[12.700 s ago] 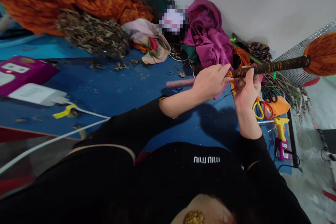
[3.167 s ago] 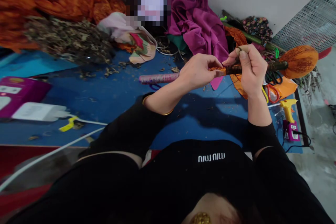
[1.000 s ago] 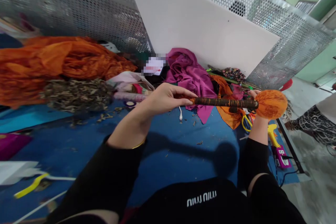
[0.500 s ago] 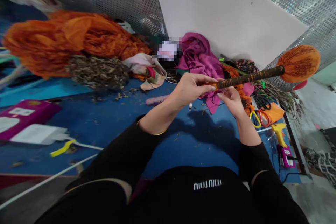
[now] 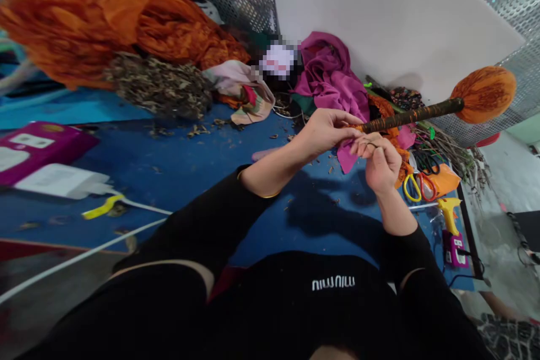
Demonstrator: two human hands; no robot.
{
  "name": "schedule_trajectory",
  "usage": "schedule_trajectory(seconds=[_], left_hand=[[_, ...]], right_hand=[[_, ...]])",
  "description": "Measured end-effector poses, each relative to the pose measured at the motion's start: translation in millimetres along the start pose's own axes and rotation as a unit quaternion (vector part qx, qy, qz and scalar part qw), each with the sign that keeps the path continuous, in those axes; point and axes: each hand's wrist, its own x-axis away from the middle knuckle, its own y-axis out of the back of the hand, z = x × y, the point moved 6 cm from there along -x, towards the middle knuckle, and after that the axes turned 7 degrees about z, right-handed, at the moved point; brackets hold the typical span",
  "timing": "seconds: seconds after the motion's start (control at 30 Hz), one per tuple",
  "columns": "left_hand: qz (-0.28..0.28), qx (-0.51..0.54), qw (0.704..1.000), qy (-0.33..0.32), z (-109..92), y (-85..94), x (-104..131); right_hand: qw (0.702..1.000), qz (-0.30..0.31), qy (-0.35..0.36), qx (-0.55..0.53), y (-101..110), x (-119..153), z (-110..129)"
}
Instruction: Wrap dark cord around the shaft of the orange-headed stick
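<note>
A stick [image 5: 415, 115] wrapped in dark brown strips, with orange showing through, slants up to the right. At its far end sits a round bundle of orange cloth [image 5: 485, 94]. My left hand [image 5: 327, 130] pinches the near end of the stick between thumb and fingers. Just below that end, my right hand [image 5: 383, 163] is closed, its thumb against curled fingers. A thin dark strand [image 5: 371, 144] shows at those fingers; most of it is hidden. Behind the hands, magenta cloth [image 5: 327, 76] lies bunched up on the blue table [image 5: 202, 180].
Orange cloth [image 5: 126, 22] and a dried leaf heap [image 5: 162, 84] lie at the left, near a purple box [image 5: 46, 146] and white cables [image 5: 84, 270]. On the right are yellow-handled scissors [image 5: 412, 188], a yellow glue gun [image 5: 449, 214], twigs [image 5: 468, 160] and the table edge.
My right hand has closed from a looser pinch under the stick, turning with its fingers curled. The view has shifted, and both hands appear slightly farther right. My left hand keeps its hold.
</note>
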Motion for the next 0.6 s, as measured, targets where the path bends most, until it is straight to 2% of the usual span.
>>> schedule_trajectory(seconds=[0.07, 0.17, 0.33, 0.5, 0.6], left_hand=[[0.022, 0.011, 0.999, 0.036, 4.2, -1.8, -0.8], [0.034, 0.025, 0.997, 0.062, 7.3, -2.9, -1.1], [-0.018, 0.000, 1.000, 0.017, 4.6, -5.0, 1.4], [-0.029, -0.034, 0.999, -0.004, 8.9, -8.2, 0.6], [-0.023, -0.059, 0.998, -0.009, 10.4, -7.7, -1.7]], right_hand=[[0.997, -0.052, -0.032, -0.043, 4.3, 0.8, -9.4], [0.991, -0.107, -0.072, -0.041, 12.3, 3.6, -13.8], [0.988, -0.083, -0.114, 0.065, 10.3, 10.3, -1.8], [0.988, -0.058, -0.044, 0.136, -4.7, 13.2, 20.1], [0.986, -0.034, -0.002, 0.162, -10.0, 11.8, 24.8]])
